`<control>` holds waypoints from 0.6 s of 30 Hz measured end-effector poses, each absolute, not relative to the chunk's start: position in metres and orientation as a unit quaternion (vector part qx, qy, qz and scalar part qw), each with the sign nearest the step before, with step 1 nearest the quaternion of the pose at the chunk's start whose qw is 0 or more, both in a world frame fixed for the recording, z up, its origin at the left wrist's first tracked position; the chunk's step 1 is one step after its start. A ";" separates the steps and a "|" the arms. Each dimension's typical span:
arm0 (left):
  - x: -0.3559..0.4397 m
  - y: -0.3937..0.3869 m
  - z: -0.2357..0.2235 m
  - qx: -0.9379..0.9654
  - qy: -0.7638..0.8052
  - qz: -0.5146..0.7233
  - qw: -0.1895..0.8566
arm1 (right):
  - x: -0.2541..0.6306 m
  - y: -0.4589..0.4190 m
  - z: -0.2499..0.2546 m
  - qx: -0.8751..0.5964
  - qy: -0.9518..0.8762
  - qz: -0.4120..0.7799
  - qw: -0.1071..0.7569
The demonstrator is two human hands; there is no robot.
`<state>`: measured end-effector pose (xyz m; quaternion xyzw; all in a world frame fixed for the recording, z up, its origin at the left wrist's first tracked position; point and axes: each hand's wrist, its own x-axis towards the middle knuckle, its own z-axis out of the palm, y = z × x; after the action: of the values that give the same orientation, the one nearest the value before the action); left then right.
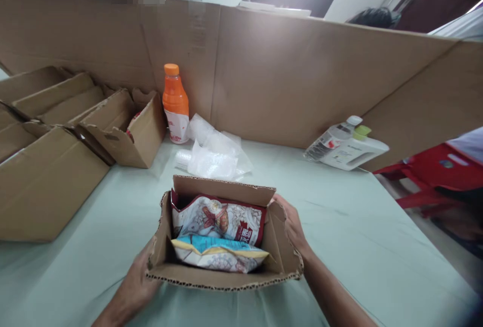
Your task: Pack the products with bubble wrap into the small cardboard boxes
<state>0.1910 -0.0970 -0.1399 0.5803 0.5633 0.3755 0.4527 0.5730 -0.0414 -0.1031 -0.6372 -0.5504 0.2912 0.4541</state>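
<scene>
A small open cardboard box (226,282) is between my two hands, near the front of the table. My left hand (141,274) holds its left side; those fingers are mostly hidden behind the wall. On the opposite side, my right hand (290,221) grips the box, its fingertips out of sight behind the cardboard. Inside stands a dark red and white printed snack bag (222,219). In front of it leans a blue, yellow and white bag (222,256).
Several cardboard boxes (53,181) stand at the left. An orange bottle (175,105) and crumpled bubble wrap (217,153) lie toward the back. A clear bottle (332,138) and a white jug (352,153) are at right. A cardboard wall (287,75) runs behind.
</scene>
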 end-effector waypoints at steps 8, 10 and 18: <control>0.189 -0.001 -0.079 0.541 0.611 0.391 0.426 | 0.573 0.108 -0.100 -0.643 -0.584 0.212 0.448; 0.205 0.029 -0.074 0.567 0.611 0.397 0.384 | 0.568 0.129 -0.104 -0.634 -0.592 0.210 0.451; 0.261 0.109 -0.085 0.622 0.646 0.351 0.268 | 0.612 0.132 -0.081 -0.628 -0.579 0.198 0.482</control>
<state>0.2607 0.1086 -0.0845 0.6222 0.6464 0.3510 0.2680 0.6123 0.1320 -0.0806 -0.6276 -0.5788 0.1980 0.4817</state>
